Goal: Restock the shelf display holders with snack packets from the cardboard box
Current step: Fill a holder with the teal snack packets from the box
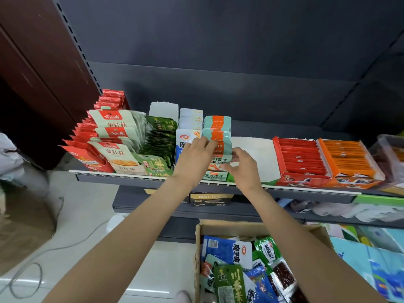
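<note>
On the dark shelf (306,190) a display holder (215,176) is filled with a row of teal-and-orange snack packets (217,127). My left hand (194,156) pinches the front packets from the left. From the right, my right hand (242,166) grips the same stack, fingers on the front teal-and-orange packet. Left of them are holders of white-blue packets (190,119), dark green packets (160,136) and pale green-red packets (113,127). The cardboard box (229,227) sits below at the bottom, full of mixed blue, green and dark packets.
An empty white holder (255,149) stands just right of my hands. Further right are red (301,158) and orange (347,158) boxes of sticks. Red packets (87,138) fill the far left. A lower shelf holds more goods, and a cable (32,259) lies on the floor.
</note>
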